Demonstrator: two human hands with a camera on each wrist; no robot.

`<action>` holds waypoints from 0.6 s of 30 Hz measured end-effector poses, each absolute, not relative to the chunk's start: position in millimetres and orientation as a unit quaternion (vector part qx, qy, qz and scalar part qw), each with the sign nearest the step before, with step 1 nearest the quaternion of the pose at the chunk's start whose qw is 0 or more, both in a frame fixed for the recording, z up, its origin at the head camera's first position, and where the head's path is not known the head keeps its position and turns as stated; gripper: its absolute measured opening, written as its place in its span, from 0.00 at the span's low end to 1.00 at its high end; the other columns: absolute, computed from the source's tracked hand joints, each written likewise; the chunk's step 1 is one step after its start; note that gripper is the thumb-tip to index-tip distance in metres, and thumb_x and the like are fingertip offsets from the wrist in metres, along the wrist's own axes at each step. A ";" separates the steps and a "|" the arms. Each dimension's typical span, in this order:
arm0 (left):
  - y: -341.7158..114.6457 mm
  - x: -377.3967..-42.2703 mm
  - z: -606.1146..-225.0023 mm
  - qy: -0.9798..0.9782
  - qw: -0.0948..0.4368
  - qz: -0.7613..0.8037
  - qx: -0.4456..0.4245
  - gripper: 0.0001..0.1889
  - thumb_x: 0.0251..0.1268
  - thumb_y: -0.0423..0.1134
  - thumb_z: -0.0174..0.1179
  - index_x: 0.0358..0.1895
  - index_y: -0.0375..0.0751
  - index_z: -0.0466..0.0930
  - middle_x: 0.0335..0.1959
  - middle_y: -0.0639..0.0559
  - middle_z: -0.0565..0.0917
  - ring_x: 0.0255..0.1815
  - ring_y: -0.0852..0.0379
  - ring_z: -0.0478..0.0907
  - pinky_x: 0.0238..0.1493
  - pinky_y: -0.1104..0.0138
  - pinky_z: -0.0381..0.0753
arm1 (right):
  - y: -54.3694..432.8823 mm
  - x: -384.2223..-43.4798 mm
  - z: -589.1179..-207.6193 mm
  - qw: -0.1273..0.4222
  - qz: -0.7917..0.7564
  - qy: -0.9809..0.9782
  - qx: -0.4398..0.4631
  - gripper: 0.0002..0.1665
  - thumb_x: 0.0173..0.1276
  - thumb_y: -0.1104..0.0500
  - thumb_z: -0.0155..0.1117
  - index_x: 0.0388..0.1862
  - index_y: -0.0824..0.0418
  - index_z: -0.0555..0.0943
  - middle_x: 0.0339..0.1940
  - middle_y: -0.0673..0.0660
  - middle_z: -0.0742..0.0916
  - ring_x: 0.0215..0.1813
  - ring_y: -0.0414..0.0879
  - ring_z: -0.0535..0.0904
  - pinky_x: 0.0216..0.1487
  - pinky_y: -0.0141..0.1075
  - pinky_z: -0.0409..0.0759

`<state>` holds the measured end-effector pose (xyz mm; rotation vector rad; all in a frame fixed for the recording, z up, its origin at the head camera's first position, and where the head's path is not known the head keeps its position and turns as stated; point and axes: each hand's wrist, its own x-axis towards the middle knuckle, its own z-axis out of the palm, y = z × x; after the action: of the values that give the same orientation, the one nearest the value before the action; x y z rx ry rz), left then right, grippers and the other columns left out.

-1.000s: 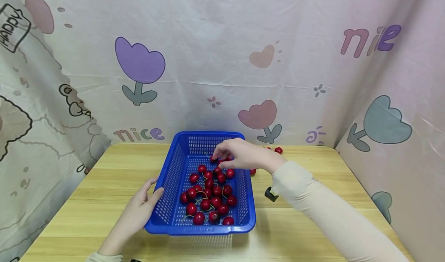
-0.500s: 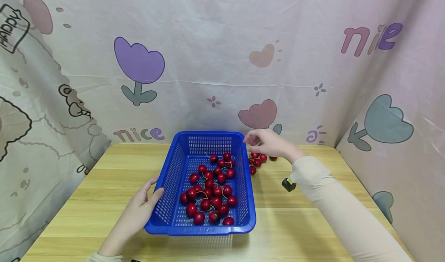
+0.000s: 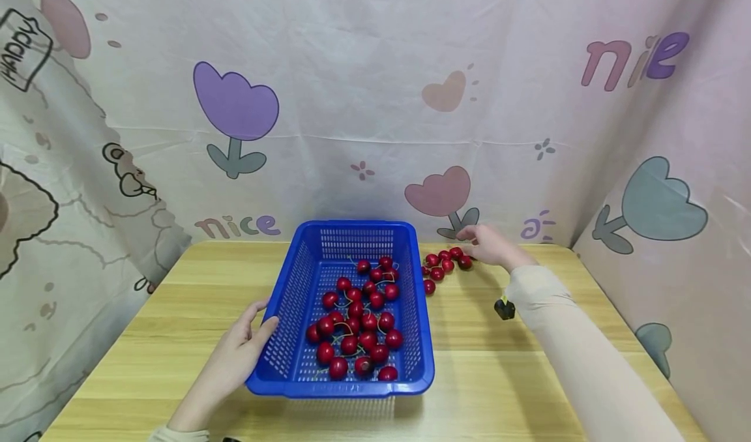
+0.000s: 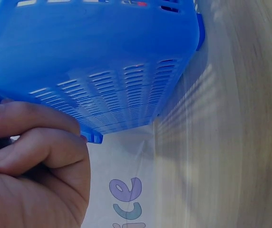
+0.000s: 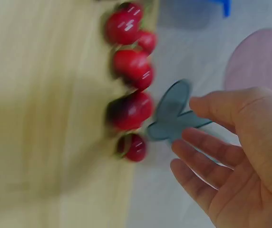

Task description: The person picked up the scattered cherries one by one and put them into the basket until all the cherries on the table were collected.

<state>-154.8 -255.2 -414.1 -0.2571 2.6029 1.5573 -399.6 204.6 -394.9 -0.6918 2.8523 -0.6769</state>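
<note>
A blue plastic basket (image 3: 340, 388) stands on the table with many red, stemmed cherries (image 3: 354, 309) inside. At its left rim my left hand (image 3: 231, 357) grips the edge; the left wrist view shows curled fingers (image 4: 45, 147) against the perforated basket wall (image 4: 93, 52). To the right of the basket lies a row of loose cherries (image 3: 448, 266). My right hand (image 3: 495, 246) is above the far right end of that row. In the right wrist view its fingers are spread and relaxed, holding nothing, apart from the nearest cherry (image 5: 135, 147).
The wooden table (image 3: 499, 377) extends around the basket on both sides. A printed cloth (image 3: 352, 103) hangs right behind the table's far edge and along both sides. A small black device (image 3: 504, 308) hangs at the right wrist.
My right hand has moved from over the basket, out across its right rim, to the loose cherries. It came away empty. The left hand keeps its grip on the rim.
</note>
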 end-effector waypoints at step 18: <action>-254.6 -153.8 -414.9 0.849 0.052 0.516 -0.098 0.30 0.89 0.53 0.50 0.84 0.47 0.57 0.41 0.39 0.88 0.34 0.49 0.90 0.31 0.58 0.93 | 226.5 -413.9 -442.5 0.068 -0.164 0.967 -0.180 0.32 0.68 0.76 0.57 0.72 0.71 0.78 0.71 0.76 0.81 0.74 0.75 0.74 0.79 0.66 0.70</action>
<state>-153.8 -254.6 -414.9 -0.2973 2.5834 1.5689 -413.9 226.5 -442.5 -0.5430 2.9138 -0.4951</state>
